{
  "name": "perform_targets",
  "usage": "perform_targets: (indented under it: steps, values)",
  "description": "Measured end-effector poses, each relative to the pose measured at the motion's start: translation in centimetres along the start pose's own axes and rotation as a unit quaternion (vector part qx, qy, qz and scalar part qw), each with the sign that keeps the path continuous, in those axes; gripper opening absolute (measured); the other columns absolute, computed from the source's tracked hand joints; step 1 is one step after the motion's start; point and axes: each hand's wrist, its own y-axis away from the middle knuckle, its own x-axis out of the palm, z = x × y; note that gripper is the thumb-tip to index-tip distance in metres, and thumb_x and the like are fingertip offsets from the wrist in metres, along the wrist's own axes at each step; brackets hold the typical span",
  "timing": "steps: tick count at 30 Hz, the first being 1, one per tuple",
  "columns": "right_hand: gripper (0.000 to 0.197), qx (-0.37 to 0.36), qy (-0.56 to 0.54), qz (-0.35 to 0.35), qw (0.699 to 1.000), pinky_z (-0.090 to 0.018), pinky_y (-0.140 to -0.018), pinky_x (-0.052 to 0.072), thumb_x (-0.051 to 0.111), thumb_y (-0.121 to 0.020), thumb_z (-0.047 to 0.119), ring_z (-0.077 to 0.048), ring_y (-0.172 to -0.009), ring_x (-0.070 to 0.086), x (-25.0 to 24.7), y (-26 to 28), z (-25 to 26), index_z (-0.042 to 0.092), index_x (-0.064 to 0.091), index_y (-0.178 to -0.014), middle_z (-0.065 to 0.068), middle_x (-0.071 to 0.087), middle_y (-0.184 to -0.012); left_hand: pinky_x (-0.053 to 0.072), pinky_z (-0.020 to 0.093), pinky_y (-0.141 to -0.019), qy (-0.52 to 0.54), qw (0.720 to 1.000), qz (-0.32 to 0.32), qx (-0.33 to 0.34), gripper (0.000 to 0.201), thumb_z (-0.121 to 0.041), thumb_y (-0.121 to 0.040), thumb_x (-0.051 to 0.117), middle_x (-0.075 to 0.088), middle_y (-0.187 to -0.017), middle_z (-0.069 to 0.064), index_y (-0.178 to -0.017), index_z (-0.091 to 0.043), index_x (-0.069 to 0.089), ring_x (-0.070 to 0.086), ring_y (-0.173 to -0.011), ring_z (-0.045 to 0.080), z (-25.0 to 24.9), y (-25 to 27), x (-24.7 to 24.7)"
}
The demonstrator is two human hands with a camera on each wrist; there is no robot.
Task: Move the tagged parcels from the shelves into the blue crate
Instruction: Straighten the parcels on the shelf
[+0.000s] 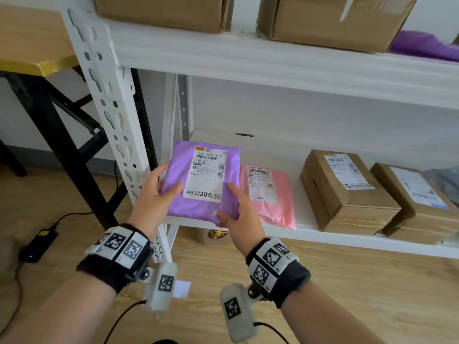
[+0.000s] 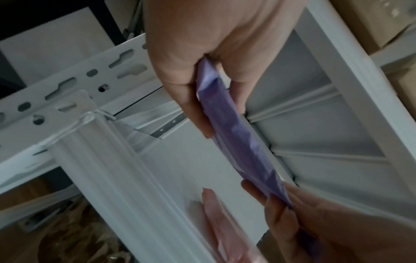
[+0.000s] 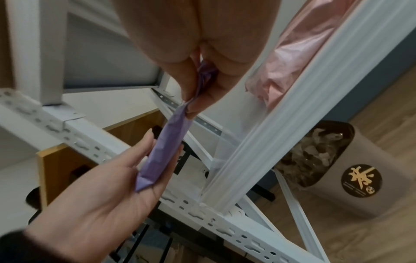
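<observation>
While lifted clear of the white metal lower shelf (image 1: pixel 285 228), a flat purple plastic mailer parcel with white label (image 1: pixel 198 180) is held — left edge pinched by left hand (image 1: pixel 154 194), near-right corner by right hand (image 1: pixel 238 214). A pink plastic mailer (image 1: pixel 270 197) lies on the shelf just beside it.

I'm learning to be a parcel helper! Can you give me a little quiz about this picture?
1. True or false: both hands hold the purple parcel.
2. Which parcel lies right beside it on the shelf? A) the pink parcel B) a green one C) a black one
3. How many brown boxes sit on that same shelf?

Key: 1 true: left hand and right hand grip its edges. 2 A. 3 two.
</observation>
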Motion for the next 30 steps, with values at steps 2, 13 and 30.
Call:
perform_targets:
  steps: [2,13,30]
  values:
    - [0.066,0.020,-0.007,0.004,1.000,-0.046,-0.085,0.056,0.057,-0.090,-0.006,0.006,-0.093,0.064,0.0,-0.7,-0.1,0.020,0.035,-0.146,0.007,0.044,-0.134,0.039,0.045,-0.109,-0.062,0.997,0.001,0.040,0.066,-0.026,-0.086,0.070,0.048,-0.141,-0.009,-0.143,-0.033,0.037,0.046,-0.129,0.009,0.4,0.1,-0.1]
    - [0.055,0.048,0.151,-0.006,0.987,-0.016,-0.075,0.049,0.056,-0.094,0.005,-0.019,-0.108,0.058,1.3,-4.6,-1.9,0.014,0.037,-0.145,-0.006,0.045,-0.143,0.032,0.018,-0.098,-0.396,0.894,0.032,0.206,0.034,-0.006,-0.082,0.073,0.052,-0.131,0.001,-0.114,-0.018,0.070,0.051,-0.115,0.011,4.0,-0.5,-0.3]
    - [0.055,-0.069,0.531,0.133,0.834,-0.038,-0.120,0.009,0.037,-0.102,0.028,-0.027,-0.149,0.006,2.6,-3.2,-3.7,0.012,0.018,-0.151,-0.005,0.008,-0.162,0.052,0.049,-0.088,-0.566,0.785,0.024,0.251,0.038,0.007,-0.066,0.074,0.070,-0.103,0.008,-0.100,-0.011,0.072,0.064,-0.101,0.036,6.3,-1.2,0.8]
